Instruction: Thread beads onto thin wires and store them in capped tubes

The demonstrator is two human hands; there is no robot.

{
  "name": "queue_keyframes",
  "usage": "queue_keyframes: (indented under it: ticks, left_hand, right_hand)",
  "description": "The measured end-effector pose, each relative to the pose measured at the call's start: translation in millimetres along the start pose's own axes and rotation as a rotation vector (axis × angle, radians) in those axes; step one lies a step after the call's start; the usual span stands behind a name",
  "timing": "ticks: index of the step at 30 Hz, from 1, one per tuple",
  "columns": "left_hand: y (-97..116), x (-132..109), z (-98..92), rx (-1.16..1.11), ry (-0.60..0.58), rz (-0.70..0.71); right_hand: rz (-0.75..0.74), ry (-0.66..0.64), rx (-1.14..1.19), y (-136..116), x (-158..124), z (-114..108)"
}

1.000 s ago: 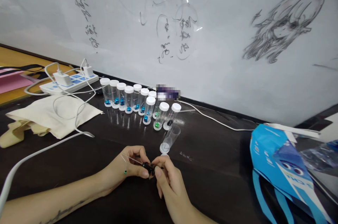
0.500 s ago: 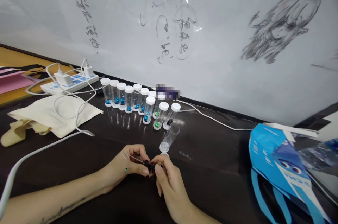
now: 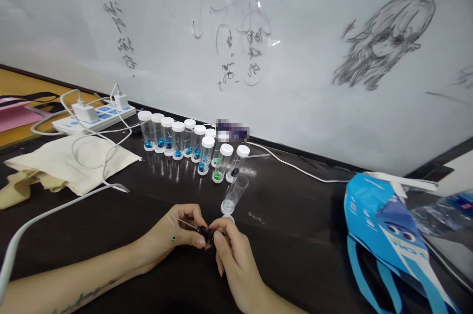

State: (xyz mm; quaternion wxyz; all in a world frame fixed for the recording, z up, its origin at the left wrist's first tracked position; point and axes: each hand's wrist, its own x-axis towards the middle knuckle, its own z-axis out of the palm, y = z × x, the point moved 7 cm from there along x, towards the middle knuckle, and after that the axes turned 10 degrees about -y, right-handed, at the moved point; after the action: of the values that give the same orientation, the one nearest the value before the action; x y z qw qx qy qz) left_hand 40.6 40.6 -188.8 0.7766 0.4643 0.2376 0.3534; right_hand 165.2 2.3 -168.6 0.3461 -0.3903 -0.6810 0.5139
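Observation:
In the head view, a small glossy black piece (image 3: 204, 234) with a thin pale stem is pinched between my two hands. My left hand (image 3: 184, 227) closes thumb and fingers on its left end, and the stem runs back over that hand. A tiny green dot shows beside the left palm. Fingertips of my right hand (image 3: 233, 255) press on the right end and partly cover it. Just beyond the hands lies an open clear tube (image 3: 236, 190), tilted on the table, with a white cap (image 3: 228, 216) near it.
Several white-capped tubes (image 3: 178, 139) holding blue, green or black pieces stand upright behind. To the left are a cream cloth bag (image 3: 81, 158), a power strip (image 3: 99, 116) and white cables. A blue bag (image 3: 384, 220) sits at the right, before the whiteboard (image 3: 295, 82).
The view has shifted slightly, so the scene sits a little further left. My hands keep their pinch on the black piece, with only small finger movement.

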Motion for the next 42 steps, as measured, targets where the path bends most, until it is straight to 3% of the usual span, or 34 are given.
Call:
queue_keyframes:
  ticks: [42]
  left_hand:
    - [-0.1,0.7,-1.5,-0.019,0.012,0.016]
  right_hand:
    - [-0.02,0.0,-0.027,-0.8,-0.2,-1.4]
